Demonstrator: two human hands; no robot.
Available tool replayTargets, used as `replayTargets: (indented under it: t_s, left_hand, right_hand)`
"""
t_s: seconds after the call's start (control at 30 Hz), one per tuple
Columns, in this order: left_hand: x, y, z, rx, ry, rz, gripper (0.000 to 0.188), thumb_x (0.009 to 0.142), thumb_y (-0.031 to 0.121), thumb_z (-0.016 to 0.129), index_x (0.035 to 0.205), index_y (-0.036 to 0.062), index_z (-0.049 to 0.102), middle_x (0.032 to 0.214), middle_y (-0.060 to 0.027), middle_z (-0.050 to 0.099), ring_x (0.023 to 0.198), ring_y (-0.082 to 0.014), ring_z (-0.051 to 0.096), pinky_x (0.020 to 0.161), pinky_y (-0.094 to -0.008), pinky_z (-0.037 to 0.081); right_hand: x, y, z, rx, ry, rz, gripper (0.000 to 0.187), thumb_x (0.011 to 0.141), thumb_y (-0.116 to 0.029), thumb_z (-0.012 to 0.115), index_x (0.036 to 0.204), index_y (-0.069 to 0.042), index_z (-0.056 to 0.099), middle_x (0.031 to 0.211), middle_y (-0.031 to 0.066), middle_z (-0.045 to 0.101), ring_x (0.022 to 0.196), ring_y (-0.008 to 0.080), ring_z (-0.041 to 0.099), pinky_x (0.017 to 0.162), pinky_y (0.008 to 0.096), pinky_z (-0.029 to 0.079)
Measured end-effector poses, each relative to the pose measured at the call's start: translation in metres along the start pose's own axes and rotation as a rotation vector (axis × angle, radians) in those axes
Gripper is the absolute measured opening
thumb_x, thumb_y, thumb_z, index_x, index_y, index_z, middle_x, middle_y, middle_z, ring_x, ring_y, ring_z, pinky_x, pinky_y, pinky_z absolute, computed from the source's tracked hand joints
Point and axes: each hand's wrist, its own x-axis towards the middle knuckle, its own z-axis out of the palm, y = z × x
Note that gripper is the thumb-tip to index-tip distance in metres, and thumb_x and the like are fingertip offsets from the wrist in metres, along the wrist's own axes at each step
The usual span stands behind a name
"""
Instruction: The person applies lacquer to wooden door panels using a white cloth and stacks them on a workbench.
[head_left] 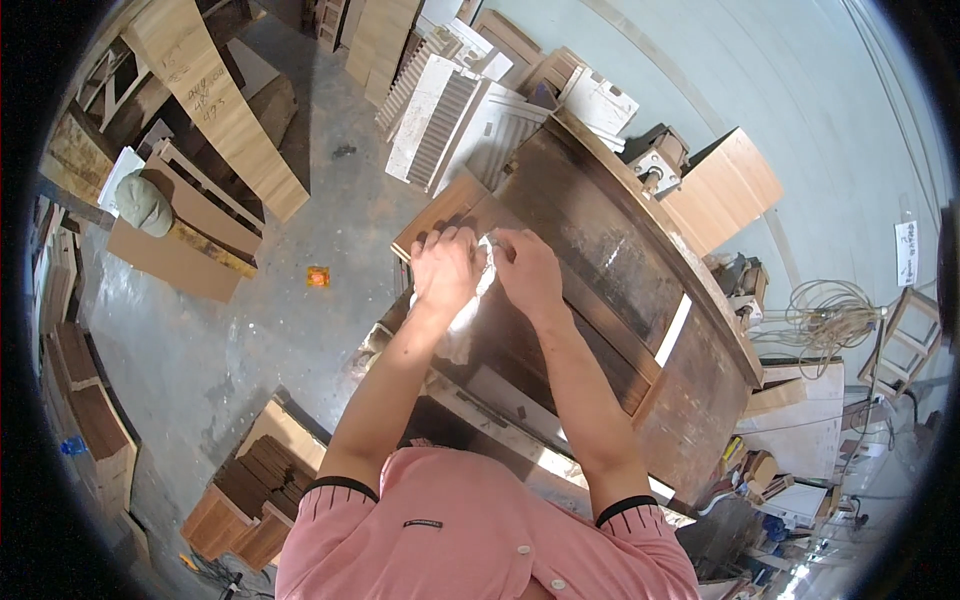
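Observation:
Between my two hands is a crumpled white, thin sheet-like thing (486,275); whether it is cloth, paper or plastic I cannot tell. Its lower part spreads pale beside my left wrist. My left hand (447,265) is closed, fingers curled, its thumb side against the white thing. From the other side my right hand (528,270) pinches the upper end of it, with bent fingers. Under and beyond the hands lies a brown wooden board (440,213), placed across the end of a dark, worn workbench (590,240). My fingers hide part of the board.
A raised wooden rail (660,225) runs along the bench's far side. White slatted panels (450,125) lean beyond the bench end. Left on the floor stand a cardboard sheet with a cap (144,204) and a long plank (220,110). Wooden boxes (255,490) stand at lower left.

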Motion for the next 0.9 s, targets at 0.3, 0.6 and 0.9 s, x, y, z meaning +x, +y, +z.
replayTargets:
  t_s: [0.3, 0.6, 0.9]
  left_hand:
    - [-0.001, 0.004, -0.002, -0.026, 0.003, -0.035, 0.017, 0.089, 0.026, 0.069, 0.093, 0.0105, 0.066, 0.094, -0.0104, 0.065, 0.098, -0.0319, 0.062, 0.084, -0.0480, 0.044]
    - [-0.001, 0.004, 0.000, -0.032, 0.010, -0.095, 0.029, 0.086, 0.027, 0.069, 0.109, 0.0089, 0.068, 0.111, -0.0133, 0.059, 0.113, -0.0334, 0.055, 0.091, -0.0483, 0.044]
    - [0.010, -0.002, -0.004, -0.045, -0.069, -0.088, 0.049, 0.087, 0.026, 0.062, 0.132, 0.0071, 0.064, 0.119, -0.0177, 0.064, 0.114, -0.0385, 0.059, 0.098, -0.0519, 0.047]
  right_hand:
    - [-0.002, -0.005, 0.004, -0.190, 0.032, 0.032, 0.015, 0.087, -0.017, 0.069, 0.101, -0.013, 0.072, 0.092, 0.0074, 0.065, 0.082, 0.0315, 0.067, 0.072, 0.0436, 0.054]
    - [-0.002, -0.010, -0.002, -0.303, 0.018, -0.073, 0.012, 0.084, -0.016, 0.071, 0.095, -0.014, 0.073, 0.091, 0.0065, 0.065, 0.087, 0.0306, 0.066, 0.075, 0.0442, 0.053]
    - [0.007, -0.004, 0.009, -0.286, 0.102, -0.212, 0.013, 0.082, -0.012, 0.070, 0.095, -0.011, 0.071, 0.091, 0.0069, 0.064, 0.090, 0.0299, 0.066, 0.076, 0.0444, 0.053]
